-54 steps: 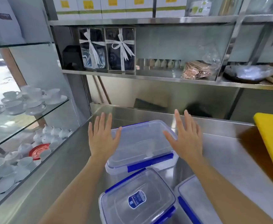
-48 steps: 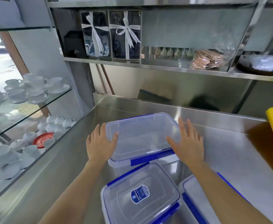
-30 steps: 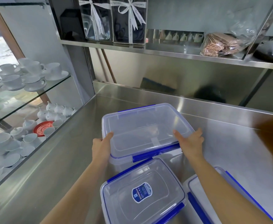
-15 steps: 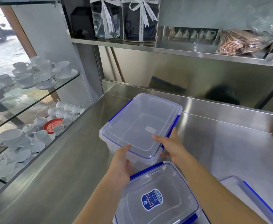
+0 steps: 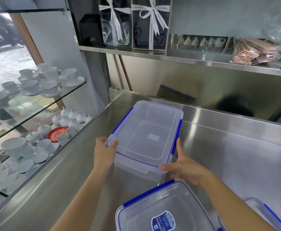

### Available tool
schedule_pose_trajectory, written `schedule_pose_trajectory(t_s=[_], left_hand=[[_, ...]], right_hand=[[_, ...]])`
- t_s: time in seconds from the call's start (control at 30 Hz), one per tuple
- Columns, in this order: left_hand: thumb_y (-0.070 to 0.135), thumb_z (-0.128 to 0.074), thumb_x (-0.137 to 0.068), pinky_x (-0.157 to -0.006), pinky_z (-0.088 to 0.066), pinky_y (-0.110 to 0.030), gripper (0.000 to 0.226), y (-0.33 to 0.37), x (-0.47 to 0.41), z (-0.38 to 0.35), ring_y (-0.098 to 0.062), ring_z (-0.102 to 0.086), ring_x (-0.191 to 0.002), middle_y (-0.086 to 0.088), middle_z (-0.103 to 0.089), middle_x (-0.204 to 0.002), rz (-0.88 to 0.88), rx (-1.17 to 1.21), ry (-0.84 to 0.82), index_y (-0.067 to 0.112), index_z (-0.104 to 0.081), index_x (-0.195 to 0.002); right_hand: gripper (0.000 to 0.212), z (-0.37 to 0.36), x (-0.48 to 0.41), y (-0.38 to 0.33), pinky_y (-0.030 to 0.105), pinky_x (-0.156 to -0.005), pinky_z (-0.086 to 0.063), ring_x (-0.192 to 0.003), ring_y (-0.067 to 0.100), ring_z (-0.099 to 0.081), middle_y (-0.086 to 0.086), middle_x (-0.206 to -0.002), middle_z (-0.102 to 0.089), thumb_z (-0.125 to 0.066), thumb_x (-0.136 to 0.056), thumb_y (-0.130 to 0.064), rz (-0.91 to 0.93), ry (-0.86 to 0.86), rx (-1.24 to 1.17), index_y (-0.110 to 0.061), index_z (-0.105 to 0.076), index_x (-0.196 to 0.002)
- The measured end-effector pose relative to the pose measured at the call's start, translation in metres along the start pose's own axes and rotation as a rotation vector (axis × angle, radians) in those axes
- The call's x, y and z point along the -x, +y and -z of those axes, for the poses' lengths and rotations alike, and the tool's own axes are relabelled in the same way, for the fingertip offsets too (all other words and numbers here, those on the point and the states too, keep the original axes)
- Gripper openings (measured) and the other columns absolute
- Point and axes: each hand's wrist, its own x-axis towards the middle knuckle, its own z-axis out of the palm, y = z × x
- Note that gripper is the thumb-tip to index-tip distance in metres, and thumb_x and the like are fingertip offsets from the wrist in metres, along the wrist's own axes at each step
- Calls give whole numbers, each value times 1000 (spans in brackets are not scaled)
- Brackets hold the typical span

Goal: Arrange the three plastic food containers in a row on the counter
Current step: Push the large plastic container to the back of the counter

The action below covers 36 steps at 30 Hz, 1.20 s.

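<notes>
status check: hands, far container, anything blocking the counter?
Left hand and right hand grip far container at its near corners. Lid on. Labelled container close behind it. Counter to the right bare.

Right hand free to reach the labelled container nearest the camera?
Probably not yet: the right hand and left hand both grip the clear blue-clipped plastic container. The labelled clear container lies just beneath the right wrist, unobstructed.

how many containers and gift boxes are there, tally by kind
plastic food containers: 3 (held one, labelled one, one at the right edge)
ribboned gift boxes: 2 ()
total: 5
</notes>
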Motion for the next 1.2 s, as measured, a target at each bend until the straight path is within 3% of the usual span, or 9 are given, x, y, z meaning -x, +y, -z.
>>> schedule_pose_trajectory(t_s=[0.17, 0.33, 0.47, 0.53, 0.67, 0.9, 1.07, 1.13, 1.2], left_hand=[[29, -56, -88, -57, -35, -30, 19, -6, -2, -6, -24, -53, -79, -4, -56, -89, -91, 14, 75, 13, -47, -94], [35, -54, -89, -75, -37, -35, 28, -9, -15, -7, -31, -53, -95, -11, -56, -104, -114, -42, 104, 10, -47, -102], [42, -62, -85, -92, -38, -33, 61, -10, -34, -6, -27, -49, -119, -7, -47, -130, -127, -31, -36, 11, -41, -133], [42, -61, -86, -108, -26, -31, 77, -10, -43, -7, -22, -30, -140, -2, -27, -153, -122, -1, -123, 16, -24, -148], [41, -54, -91, -112, -3, -24, 85, -12, -63, -4, -8, 5, -148, 5, 7, -162, -106, -12, -195, 17, 0, -152], [40, -51, -93, -118, -13, -38, 74, 3, -44, -6, -22, -5, -149, -11, -3, -161, -134, -197, -36, 9, -15, -150], [23, -61, -87, -101, -35, -43, 44, 22, 8, -7, -32, -47, -123, -14, -52, -129, -540, -270, 206, 4, -48, -125], [30, -61, -87, -80, -45, -35, 26, 25, 31, -10, -24, -62, -93, 5, -63, -92, -585, -247, 2, 13, -56, -106], [42, -60, -85, -72, -47, -33, 25, 22, 46, -16, -19, -62, -80, 13, -60, -77, -507, -355, -280, 19, -56, -95]], right_hand=[[138, 4, -9, -4, 36, -92, -52, -114, 14, -49, -15, -121, -43, -88, -56, -27, 0, 4, 218, -43, 23, -137], [129, 3, -24, -10, 7, -60, -49, -100, -4, -47, -28, -110, -41, -87, -57, -25, 69, 33, 197, -45, 10, -139], [119, 3, -46, -17, 27, -87, -52, -116, 10, -51, -9, -127, -49, -88, -55, -27, 141, 83, 181, -45, -7, -139], [104, 2, -56, -19, 39, -96, -49, -118, 16, -52, -7, -129, -50, -87, -55, -30, 160, 129, 180, -50, -20, -131], [89, -5, -69, -15, 35, -90, -49, -118, 13, -52, -17, -122, -49, -86, -54, -39, 187, 163, 196, -64, -22, -109], [98, -10, -61, -11, 38, -92, -51, -113, 16, -55, -10, -129, -50, -80, -54, -54, 178, 253, 321, -35, -29, -136], [84, -3, -29, -8, 18, -76, -43, -97, 0, -53, -9, -126, -49, -74, -67, -49, 142, 330, 459, -26, -34, -136], [81, 5, -11, -7, 25, -83, -42, -106, 13, -53, 1, -131, -51, -75, -67, -48, 95, 419, 563, -18, -40, -133], [71, 15, 8, -6, 27, -77, -42, -94, 15, -53, 2, -111, -57, -74, -63, -55, -28, 369, 731, -16, -53, -118]])
